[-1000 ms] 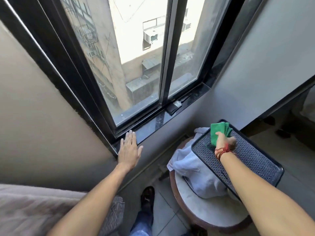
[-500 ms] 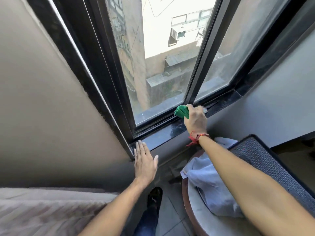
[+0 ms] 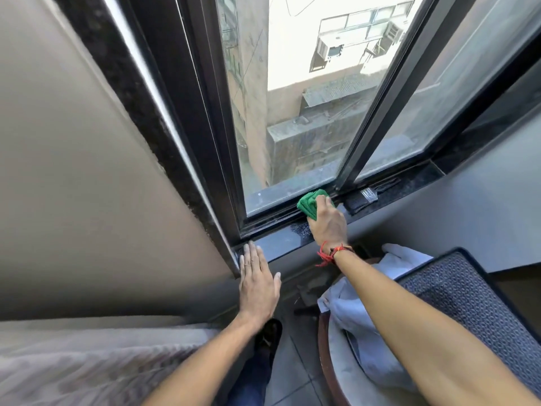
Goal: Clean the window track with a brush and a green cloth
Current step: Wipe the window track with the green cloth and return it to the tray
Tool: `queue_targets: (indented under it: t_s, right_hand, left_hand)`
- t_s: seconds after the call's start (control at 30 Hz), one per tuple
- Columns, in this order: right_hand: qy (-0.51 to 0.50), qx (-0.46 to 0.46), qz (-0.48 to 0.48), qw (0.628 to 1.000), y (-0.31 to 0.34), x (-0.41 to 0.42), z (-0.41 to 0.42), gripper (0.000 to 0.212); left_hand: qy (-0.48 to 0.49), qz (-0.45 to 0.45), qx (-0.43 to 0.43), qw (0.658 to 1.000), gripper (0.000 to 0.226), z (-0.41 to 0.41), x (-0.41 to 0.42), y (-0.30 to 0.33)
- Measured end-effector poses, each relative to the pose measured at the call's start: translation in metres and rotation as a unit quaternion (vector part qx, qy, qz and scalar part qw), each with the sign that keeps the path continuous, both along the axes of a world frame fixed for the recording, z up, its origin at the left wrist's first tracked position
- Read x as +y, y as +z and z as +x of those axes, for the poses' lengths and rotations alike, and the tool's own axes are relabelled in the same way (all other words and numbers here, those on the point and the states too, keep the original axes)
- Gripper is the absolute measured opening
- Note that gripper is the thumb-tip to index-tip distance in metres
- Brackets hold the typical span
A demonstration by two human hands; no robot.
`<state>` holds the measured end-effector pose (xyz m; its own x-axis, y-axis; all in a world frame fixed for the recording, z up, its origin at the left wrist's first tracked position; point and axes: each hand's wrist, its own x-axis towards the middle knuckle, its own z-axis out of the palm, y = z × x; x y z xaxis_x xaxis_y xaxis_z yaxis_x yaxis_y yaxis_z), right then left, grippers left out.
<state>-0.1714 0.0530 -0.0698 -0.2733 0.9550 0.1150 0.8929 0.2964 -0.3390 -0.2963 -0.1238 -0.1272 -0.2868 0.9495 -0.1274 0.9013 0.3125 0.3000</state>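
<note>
Head cam: right hand [image 3: 329,222] has the cloth [image 3: 309,204] bunched in its grip, pressed into the track [image 3: 272,215]. Brush [image 3: 363,198] lies on the sill at 3 o'clock from the cloth. Left hand [image 3: 257,284] is flat and open at 7 o'clock, fingertips touching the sill [image 3: 281,243].

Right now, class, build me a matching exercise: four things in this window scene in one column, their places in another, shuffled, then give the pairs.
Things:
1. green cloth
2. brush
3. left hand
4. white cloth

Places:
A. flat against the wall below the sill
B. lying on the sill, right of the cloth
C. draped on the round table
D. gripped in the right hand, at the window track

Pairs: 1-D, 2-B, 3-A, 4-C
</note>
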Motion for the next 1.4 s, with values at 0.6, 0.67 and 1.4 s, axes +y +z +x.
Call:
queue_targets:
  t_s: [0.6, 0.67, 1.4]
  right_hand:
    - [0.076, 0.198, -0.168, 0.963, 0.037, 0.003, -0.005, 0.021]
    - [-0.01, 0.159, -0.04, 0.986, 0.033, 0.01, 0.014, 0.026]
    - [0.19, -0.05, -0.13, 0.972, 0.014, -0.04, -0.047, 0.055]
  left_hand:
    - [-0.011, -0.023, 0.014, 1.0, 0.086, -0.003, 0.001, 0.0]
    - [-0.008, -0.014, 0.012, 1.0, 0.088, -0.002, 0.0, -0.002]
    - [-0.021, -0.047, 0.071, 0.996, 0.087, 0.0, 0.0, -0.002]
